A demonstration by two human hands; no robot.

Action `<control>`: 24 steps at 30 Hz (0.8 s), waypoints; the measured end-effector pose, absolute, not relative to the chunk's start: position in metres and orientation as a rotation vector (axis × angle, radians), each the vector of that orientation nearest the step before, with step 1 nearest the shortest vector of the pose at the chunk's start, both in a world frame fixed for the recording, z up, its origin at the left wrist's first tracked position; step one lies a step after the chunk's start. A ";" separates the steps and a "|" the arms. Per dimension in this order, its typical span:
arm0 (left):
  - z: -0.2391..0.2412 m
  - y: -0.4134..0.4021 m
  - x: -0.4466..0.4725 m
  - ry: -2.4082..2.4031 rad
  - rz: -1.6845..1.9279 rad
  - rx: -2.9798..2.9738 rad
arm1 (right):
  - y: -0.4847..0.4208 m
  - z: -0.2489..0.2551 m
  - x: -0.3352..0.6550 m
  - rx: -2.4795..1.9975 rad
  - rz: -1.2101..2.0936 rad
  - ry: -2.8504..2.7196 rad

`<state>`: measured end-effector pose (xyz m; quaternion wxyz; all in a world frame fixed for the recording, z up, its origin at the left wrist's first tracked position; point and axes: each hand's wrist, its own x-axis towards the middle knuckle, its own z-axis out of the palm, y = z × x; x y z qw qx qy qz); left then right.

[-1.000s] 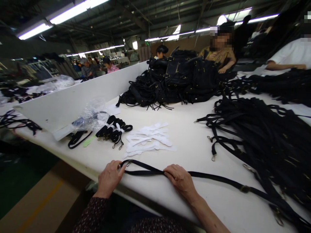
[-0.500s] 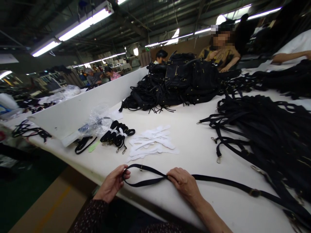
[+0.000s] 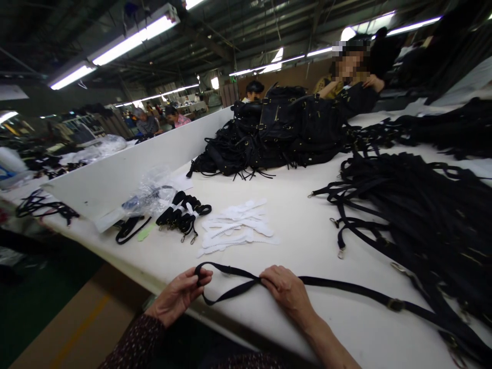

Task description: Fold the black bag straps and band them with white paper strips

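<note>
White and long, the desk runs through a workshop under strip lights, and we sit at its near edge. Our strap, a thin black band, lies along that edge: its left end is folded back into a loop, and it trails right past a metal buckle toward the far pile. Our left hand pinches the loop's end, fingers closed on the band; our right hand presses the crossing point flat with fingers together on top of it. We judge the strap light, limp and easy to twist, so it wants holding at the fold and near the buckle, where it has some body.

Just beyond lie white paper pieces, then a bundle of short straps and a clear plastic bag against a white divider board. At right a heap of black straps crowds in; far off stands a stack of black bags, with other people behind. Open room is the bare strip between our hands and the paper, and the desk's edge is touching close.
</note>
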<state>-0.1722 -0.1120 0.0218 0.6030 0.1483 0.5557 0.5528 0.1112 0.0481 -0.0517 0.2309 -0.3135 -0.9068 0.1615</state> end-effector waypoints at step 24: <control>0.037 -0.079 -0.215 2.049 0.570 1.291 | 0.041 -0.052 0.112 -0.887 0.364 -2.487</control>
